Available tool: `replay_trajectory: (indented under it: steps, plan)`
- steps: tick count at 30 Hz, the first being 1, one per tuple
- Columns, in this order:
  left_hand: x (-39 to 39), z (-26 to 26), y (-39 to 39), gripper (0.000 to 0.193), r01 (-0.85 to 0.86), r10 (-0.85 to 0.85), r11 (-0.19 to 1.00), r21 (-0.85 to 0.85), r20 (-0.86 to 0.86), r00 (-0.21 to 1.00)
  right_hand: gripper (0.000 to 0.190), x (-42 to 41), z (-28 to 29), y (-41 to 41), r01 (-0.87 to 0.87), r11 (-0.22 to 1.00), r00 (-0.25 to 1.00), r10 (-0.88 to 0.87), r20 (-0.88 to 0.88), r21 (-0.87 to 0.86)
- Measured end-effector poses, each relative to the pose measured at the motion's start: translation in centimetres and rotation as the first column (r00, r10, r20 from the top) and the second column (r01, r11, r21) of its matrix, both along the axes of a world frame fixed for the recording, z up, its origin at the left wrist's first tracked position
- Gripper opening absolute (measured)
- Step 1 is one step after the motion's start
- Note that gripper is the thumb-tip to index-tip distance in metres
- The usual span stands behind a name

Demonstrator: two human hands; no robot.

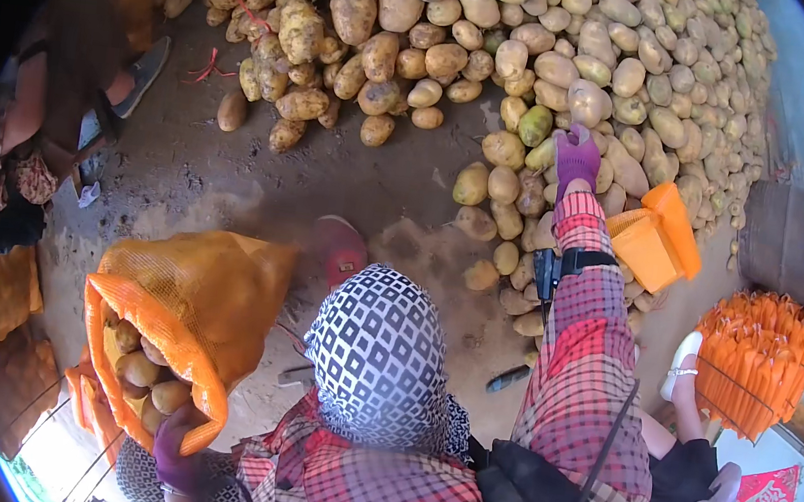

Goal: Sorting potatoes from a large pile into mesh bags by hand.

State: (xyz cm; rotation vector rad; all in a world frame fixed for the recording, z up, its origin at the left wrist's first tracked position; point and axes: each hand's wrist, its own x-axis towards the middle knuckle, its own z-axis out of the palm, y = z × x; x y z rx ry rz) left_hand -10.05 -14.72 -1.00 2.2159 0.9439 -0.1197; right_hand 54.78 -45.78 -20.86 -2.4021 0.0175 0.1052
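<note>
My left hand [175,450], in a purple glove, grips the near rim of an orange mesh sack [211,296]. The sack lies tilted with its mouth towards me, and several potatoes [137,369] show inside. My right arm is stretched forward to the edge of a large potato heap [659,79]. There my right hand [578,156], also in a purple glove, has its fingers curled against a pale potato [588,103]; whether it grips that potato is unclear. A greenish potato [535,126] lies just left of this hand.
Beside my right forearm, an orange folded mesh bag [652,242] rests on potatoes. Bundled orange bags [761,359] stand at right, near a dark drum [801,237]. One person [687,492] sits lower right with a phone; another [56,85] is at upper left. Red string [211,69] lies on the floor.
</note>
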Motion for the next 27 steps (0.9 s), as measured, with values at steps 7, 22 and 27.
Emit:
replay_trajectory:
  steps: [7,22,27]
  plan:
    - [2.9,-0.8,1.6,0.008,0.052,-0.051,0.998,0.042,-0.013,0.999,0.047,-6.7,-5.4,-0.9,-0.303,0.406,0.923,0.35,-0.159,-0.862]
    - [2.1,0.0,0.3,0.008,0.05,-0.047,0.994,0.101,-0.028,0.999,0.062,15.8,-0.5,-18.1,-0.279,0.705,0.939,0.059,-0.338,-0.652]
    - [1.1,1.8,-1.4,0.008,0.014,-0.003,0.991,0.13,-0.082,0.997,0.057,15.9,-3.1,-17.4,-0.283,0.741,0.955,0.161,-0.249,-0.609]
